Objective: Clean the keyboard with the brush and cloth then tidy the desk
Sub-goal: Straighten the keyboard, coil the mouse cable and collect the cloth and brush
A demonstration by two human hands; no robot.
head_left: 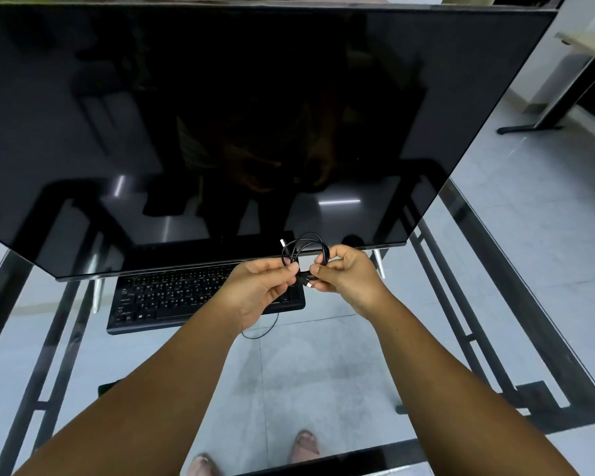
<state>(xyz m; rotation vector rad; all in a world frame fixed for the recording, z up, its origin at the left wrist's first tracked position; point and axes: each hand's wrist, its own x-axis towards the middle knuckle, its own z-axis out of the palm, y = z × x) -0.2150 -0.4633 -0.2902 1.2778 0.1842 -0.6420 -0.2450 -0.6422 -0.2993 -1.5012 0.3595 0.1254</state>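
A black keyboard (165, 300) lies on the glass desk (323, 355) under the lower edge of the monitor. Both hands hold a thin black cable (304, 250) wound into a small coil above the keyboard's right end. My left hand (261, 286) pinches the coil's left side between thumb and fingers. My right hand (347, 274) grips the coil's right side, and a small plug end sticks out between the two hands. No brush or cloth shows in the head view.
A large dark monitor (220, 115) fills the upper half, standing on thin silver legs (378, 262). A thin black wire (265, 329) loops on the glass by the keyboard. Black frame bars (468, 321) show under the glass. Another table's leg (557, 108) stands at the far right.
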